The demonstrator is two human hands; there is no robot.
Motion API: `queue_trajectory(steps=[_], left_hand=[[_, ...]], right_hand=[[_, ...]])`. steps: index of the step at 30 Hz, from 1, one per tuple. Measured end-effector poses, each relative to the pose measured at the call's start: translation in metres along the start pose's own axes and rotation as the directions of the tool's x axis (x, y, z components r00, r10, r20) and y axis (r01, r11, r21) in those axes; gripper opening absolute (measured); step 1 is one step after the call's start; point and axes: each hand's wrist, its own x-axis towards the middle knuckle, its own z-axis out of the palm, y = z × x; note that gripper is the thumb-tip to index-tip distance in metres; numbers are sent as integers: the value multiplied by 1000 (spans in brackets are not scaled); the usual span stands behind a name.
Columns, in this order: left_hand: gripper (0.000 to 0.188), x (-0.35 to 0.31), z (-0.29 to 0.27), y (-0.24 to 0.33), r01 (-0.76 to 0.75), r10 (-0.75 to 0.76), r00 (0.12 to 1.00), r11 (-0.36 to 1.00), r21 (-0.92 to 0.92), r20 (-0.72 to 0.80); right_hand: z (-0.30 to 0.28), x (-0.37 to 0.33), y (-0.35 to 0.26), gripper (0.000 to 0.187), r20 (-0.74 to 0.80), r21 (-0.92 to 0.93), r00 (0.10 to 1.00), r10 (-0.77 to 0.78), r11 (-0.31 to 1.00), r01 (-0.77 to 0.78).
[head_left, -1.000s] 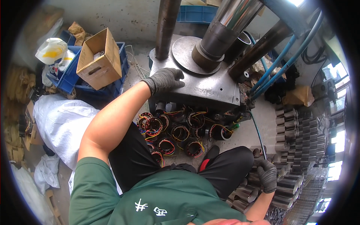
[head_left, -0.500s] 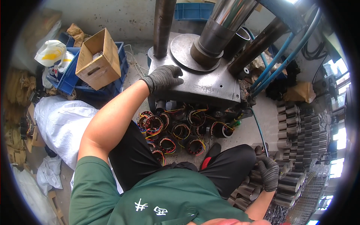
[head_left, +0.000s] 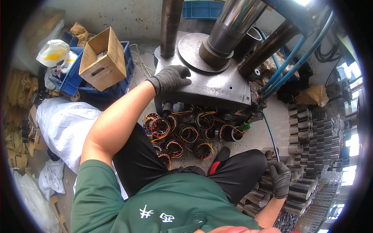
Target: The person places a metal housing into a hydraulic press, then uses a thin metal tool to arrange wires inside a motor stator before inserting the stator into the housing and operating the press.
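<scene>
My left hand [head_left: 172, 79], in a dark grey knitted glove, lies on the near left part of the steel press bed [head_left: 217, 86]. Its fingers are slightly bent, the thumb apart, with nothing between them. Just beyond it, a round steel plate [head_left: 190, 50] sits under the thick press ram [head_left: 221, 42]. Down at the right, beside my knee, my right hand [head_left: 280, 180] wears the same kind of glove. Its fingers are curled at the lower end of a thin lever rod [head_left: 271, 134] that slants down from the press's right side; the palm side is hidden.
Several wound motor stators [head_left: 188, 134] with coloured wires stand on the floor below the press. Metal cylinders [head_left: 299, 136] are stacked along the right. Blue hoses [head_left: 289, 64] hang at the press's right. A cardboard box [head_left: 103, 64] on blue crates and a white sack [head_left: 68, 124] lie left.
The view has shifted very slightly. Both hands stay in place, the left on the press bed and the right at the lever rod.
</scene>
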Motion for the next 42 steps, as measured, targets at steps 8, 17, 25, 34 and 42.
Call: queue_trajectory(steps=[8,17,25,34,42], left_hand=[[50,-1,-1,3,42,-42,999,999,-31,1],[49,1,0,4,32,-32,999,999,-5,-12],[49,-1,-2,3,48,-48,999,998,-32,-10],[49,0,-1,6,51,-52,998,997,-57,-17],[48,3,1,2,45,-46,999,997,-56,-14]], right_hand=[[0,1,5,15,-13,-10,999,-37,999,37],[-19,9,1,18,138,109,990,38,993,-53],[-47,34,-30,26,156,252,981,113,956,-150],[-41,29,-15,23,203,117,978,52,990,-77],[-43,28,-7,21,210,184,975,69,977,-109]])
